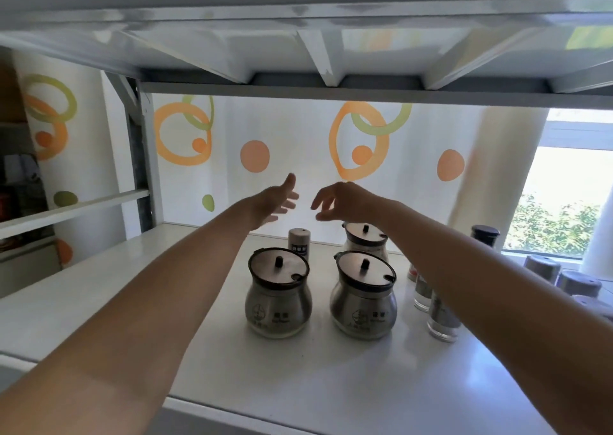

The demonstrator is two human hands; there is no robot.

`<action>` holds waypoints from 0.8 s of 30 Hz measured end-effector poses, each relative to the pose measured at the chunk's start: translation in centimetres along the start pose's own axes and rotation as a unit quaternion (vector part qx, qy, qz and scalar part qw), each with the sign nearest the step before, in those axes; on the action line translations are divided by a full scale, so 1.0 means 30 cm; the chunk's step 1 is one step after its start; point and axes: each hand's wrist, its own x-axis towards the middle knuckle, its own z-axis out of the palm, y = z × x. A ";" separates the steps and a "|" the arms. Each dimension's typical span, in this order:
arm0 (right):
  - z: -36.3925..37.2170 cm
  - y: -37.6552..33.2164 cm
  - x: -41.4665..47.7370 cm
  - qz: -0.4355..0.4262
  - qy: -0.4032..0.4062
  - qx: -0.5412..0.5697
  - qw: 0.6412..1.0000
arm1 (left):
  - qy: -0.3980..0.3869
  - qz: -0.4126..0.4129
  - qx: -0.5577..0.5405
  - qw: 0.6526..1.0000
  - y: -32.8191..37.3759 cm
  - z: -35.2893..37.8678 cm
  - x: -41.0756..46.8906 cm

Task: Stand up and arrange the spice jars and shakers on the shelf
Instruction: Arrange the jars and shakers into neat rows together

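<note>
Two round steel spice jars stand upright side by side on the white shelf (99, 302), the left jar (278, 293) and the right jar (364, 297). A third lidded jar (365, 239) stands behind the right one. A small white shaker (299, 242) stands behind the left jar. Several glass shakers (442, 318) stand to the right, partly hidden by my right forearm. My left hand (275, 200) and my right hand (338, 202) hover in the air above the back jars, fingers relaxed, holding nothing.
A dark-capped bottle (485, 235) and several grey-capped jars (577, 283) stand at the shelf's right end by a window. An upper shelf (331, 36) hangs close overhead. A patterned curtain (298, 142) backs the shelf. A grey frame post (142, 156) rises at the left.
</note>
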 end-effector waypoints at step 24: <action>0.093 -0.053 0.041 0.010 -0.052 0.041 0.998 | -0.124 -0.011 -0.073 0.990 -0.167 0.019 -0.011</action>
